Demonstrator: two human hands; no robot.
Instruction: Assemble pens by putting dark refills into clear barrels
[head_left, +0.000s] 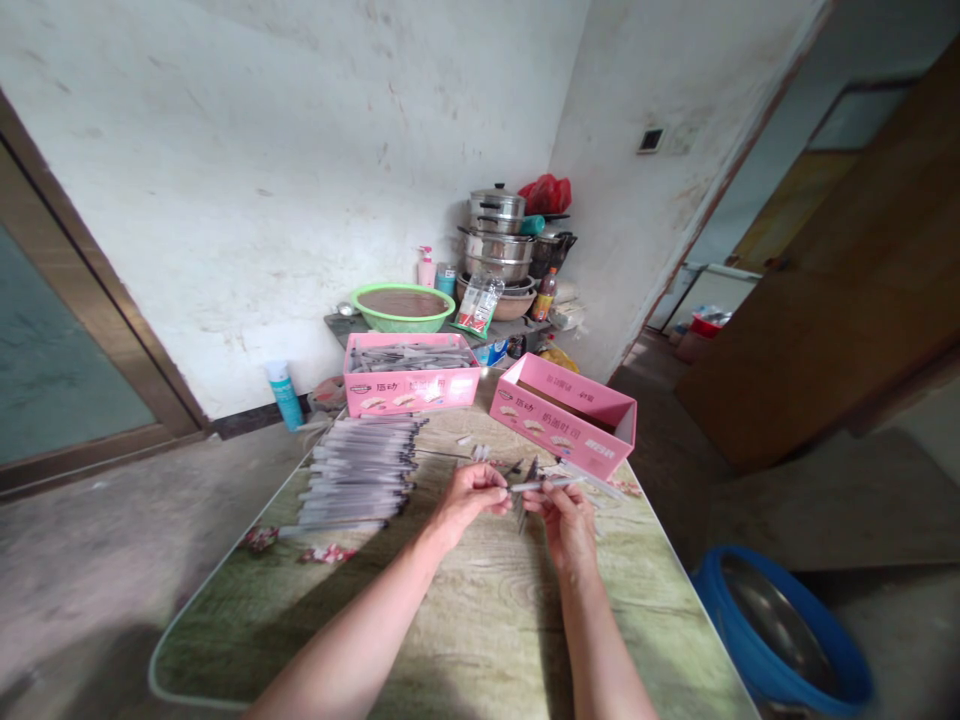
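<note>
Over the middle of the table, my left hand (476, 492) and my right hand (566, 510) hold a slim, clear-barrelled pen (531, 486) level between them. The left fingers are closed at its dark end. My right thumb and fingers pinch the pale barrel. Thin dark pieces (521, 515) lie on the table just under and behind the hands, partly hidden by them. To the left is a wide pile of similar pens (356, 475), their dark ends pointing right. A few loose pale pens (600, 485) lie by the right hand.
At the table's (480, 620) far edge stand a pink box (412, 390) full of pens and a second pink box (562, 420), its visible inside bare. Behind are a green basin (403, 310) and stacked pots (499, 240). A blue tub (780, 630) is at right.
</note>
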